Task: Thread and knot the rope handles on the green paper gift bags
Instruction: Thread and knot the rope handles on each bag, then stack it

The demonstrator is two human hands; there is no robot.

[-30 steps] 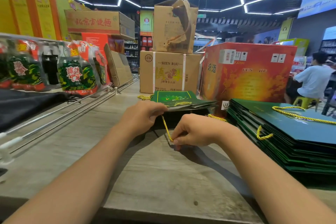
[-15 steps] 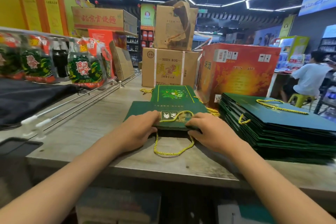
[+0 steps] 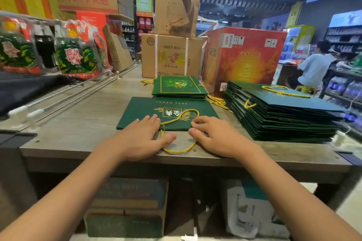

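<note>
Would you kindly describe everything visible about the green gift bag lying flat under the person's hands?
The green gift bag lies folded flat on the wooden counter, near its front edge. It looks like matte dark green paper with a gold emblem and characters. One twisted gold rope handle loops over its face; another hangs onto the counter. The left hand rests flat on its near edge, and the right hand touches its near right corner.

We list: one flat green gift bag (image 3: 166,112) on the surface (image 3: 82,129), our left hand (image 3: 141,139) and right hand (image 3: 217,139) resting open-fingered at its near edge, gold rope handle (image 3: 179,150) looped between them
</note>
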